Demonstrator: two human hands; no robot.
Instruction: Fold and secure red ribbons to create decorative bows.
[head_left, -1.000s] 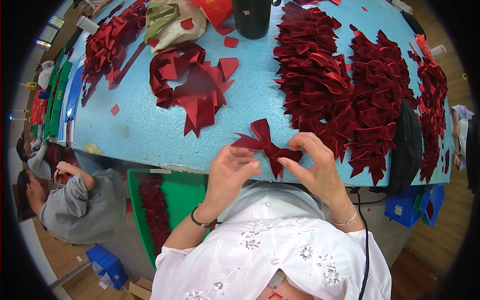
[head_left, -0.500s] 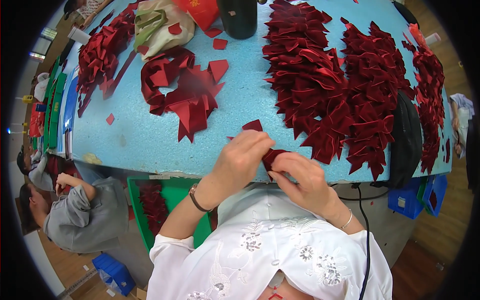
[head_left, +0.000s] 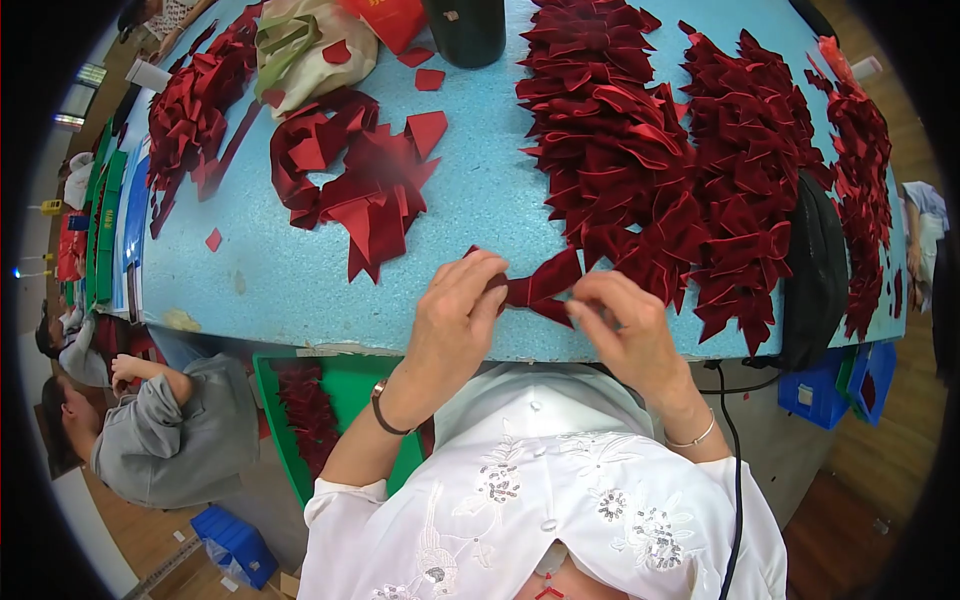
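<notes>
Currently, one dark red bow (head_left: 545,285) is between your two hands, over the near edge of the blue tabletop (head_left: 480,210). Your left hand (head_left: 450,315) pinches its left end; your right hand (head_left: 632,325) is at its right tails, though you cannot tell whether those fingertips grip. Beyond, three dark red heaps (head_left: 605,130) sit rightward, two ribbon piles (head_left: 200,120) leftward. Below, one green bin (head_left: 350,388) contains dark red bows (head_left: 305,405).
</notes>
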